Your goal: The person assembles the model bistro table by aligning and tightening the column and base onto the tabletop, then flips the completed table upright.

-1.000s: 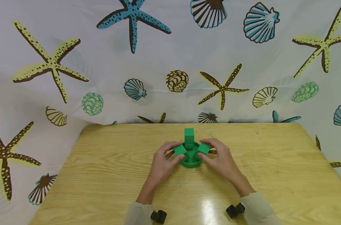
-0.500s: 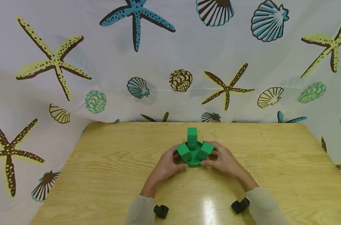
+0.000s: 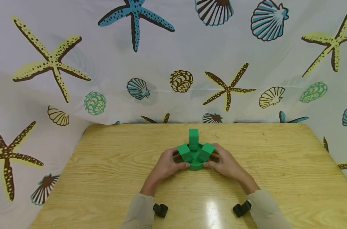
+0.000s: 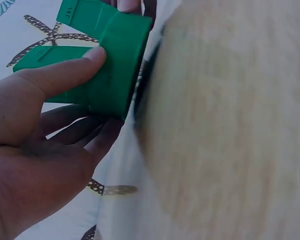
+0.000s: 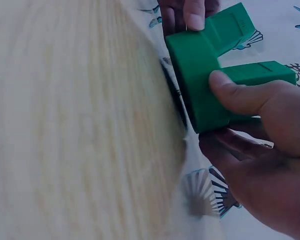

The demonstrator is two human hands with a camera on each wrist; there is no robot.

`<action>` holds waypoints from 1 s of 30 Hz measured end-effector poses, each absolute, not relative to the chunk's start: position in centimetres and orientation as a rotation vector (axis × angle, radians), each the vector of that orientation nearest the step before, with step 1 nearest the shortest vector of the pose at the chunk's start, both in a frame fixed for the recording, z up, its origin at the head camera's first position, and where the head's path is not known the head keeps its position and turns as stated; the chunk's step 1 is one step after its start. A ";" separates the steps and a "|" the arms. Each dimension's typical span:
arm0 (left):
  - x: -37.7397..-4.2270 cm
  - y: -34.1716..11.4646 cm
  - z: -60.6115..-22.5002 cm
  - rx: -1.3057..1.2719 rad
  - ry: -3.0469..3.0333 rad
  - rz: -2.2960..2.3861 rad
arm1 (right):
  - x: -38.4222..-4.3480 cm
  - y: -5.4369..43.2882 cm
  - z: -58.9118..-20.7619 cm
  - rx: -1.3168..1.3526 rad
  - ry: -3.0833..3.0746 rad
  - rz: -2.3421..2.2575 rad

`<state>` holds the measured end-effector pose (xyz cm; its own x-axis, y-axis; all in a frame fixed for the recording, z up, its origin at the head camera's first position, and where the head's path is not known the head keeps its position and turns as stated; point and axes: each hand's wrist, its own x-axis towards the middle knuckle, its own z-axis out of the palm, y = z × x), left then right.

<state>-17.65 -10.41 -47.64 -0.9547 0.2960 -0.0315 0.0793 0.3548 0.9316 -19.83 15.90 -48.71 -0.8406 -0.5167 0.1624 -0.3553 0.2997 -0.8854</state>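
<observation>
A green round base (image 3: 195,166) with a raised rim stands in the middle of the wooden table. Three green rectangular blocks rise from it: a rear block (image 3: 193,136), a left block (image 3: 185,152) and a right block (image 3: 206,152). My left hand (image 3: 167,164) grips the base from the left, thumb on its front wall and fingers curled under and behind. From the right, my right hand (image 3: 227,163) holds it the same way. Both wrist views show thumbs pressed on the green wall (image 4: 121,65), and the right wrist view shows small raised digits on a block (image 5: 262,73).
The wooden table (image 3: 113,168) spreads out on all sides of the base. A white cloth (image 3: 162,60) printed with starfish and shells hangs behind the table and along both sides. Black wrist cameras sit at both sleeves (image 3: 140,210).
Both hands have let go of the left and right blocks and moved down and outward to grip the round base. The two blocks now stand unheld in it. The head view has shifted slightly.
</observation>
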 end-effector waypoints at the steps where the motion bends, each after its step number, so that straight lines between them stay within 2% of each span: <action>1: -17.6 -10.4 -47.4 0.332 2.417 1.660 | -19.7 16.0 -48.5 -0.795 2.382 -1.605; 9: -17.5 -9.2 -45.4 0.354 2.326 1.970 | -18.7 16.9 -45.9 -0.657 2.419 -1.797; 15: -16.3 -8.4 -44.4 0.269 2.346 2.143 | -18.2 16.7 -45.4 -0.808 2.539 -1.851; 22: -15.6 -7.8 -44.1 0.228 2.407 2.140 | -18.0 16.2 -45.4 -0.949 2.679 -1.954; 30: -15.3 -8.0 -44.0 0.258 2.379 2.141 | -17.6 16.1 -45.5 -0.792 2.646 -2.042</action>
<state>-15.30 -7.99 -44.01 -0.9847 0.0725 0.1585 0.1652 0.0990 0.9813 -17.57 16.12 -45.45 -0.8532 -0.1762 0.4909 -0.5195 0.2042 -0.8297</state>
